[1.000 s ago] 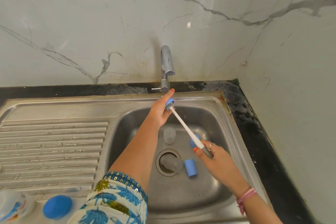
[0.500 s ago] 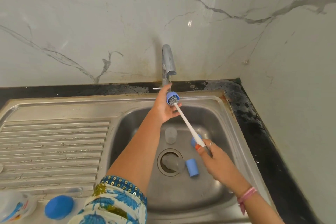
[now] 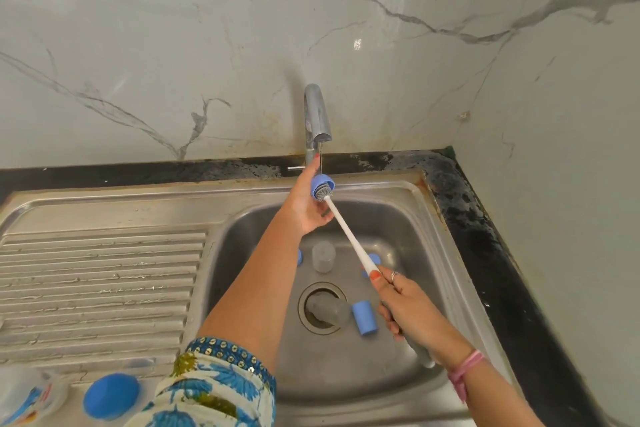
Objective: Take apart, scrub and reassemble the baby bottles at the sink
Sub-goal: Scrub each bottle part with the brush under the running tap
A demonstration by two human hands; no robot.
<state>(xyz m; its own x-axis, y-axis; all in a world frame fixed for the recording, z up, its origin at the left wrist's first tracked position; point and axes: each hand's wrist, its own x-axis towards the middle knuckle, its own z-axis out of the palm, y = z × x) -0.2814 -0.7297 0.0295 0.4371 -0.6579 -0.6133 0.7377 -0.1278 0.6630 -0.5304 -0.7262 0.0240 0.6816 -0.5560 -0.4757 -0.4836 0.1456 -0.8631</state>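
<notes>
While a thin stream fell from the tap point(image 3: 317, 118), your left hand point(image 3: 306, 208) held a blue bottle collar point(image 3: 322, 185) just under the spout, its fingers point(image 3: 311, 170) curled round the ring with the open side turned toward you. Your right hand point(image 3: 412, 314) gripped the grey handle of the bottle brush point(image 3: 349, 236), fingers wrapped closed about it, thumb laid along the white shaft. From that grip the shaft ran up and to the left, and the bristle head sat inside the collar.

Below your left hand and down in the sink point(image 3: 433, 218), a clear cap point(image 3: 323, 256) stood upright. Just beyond your right thumb lay a blue part point(image 3: 374, 258), half hidden by the brush shaft. Left of your right fingers a blue cylinder point(image 3: 364, 317) lay on its side, touching a clear bottle point(image 3: 327, 311) that rested over the drain. A sliver of blue point(image 3: 299, 257) showed at the edge of your left forearm; what it was cannot be told.

Far left of both hands, near your patterned sleeve point(image 3: 214, 388), a blue dome lid point(image 3: 111, 396) and a printed clear bottle point(image 3: 26, 395) sat by the ribbed draining board point(image 3: 100, 288).
</notes>
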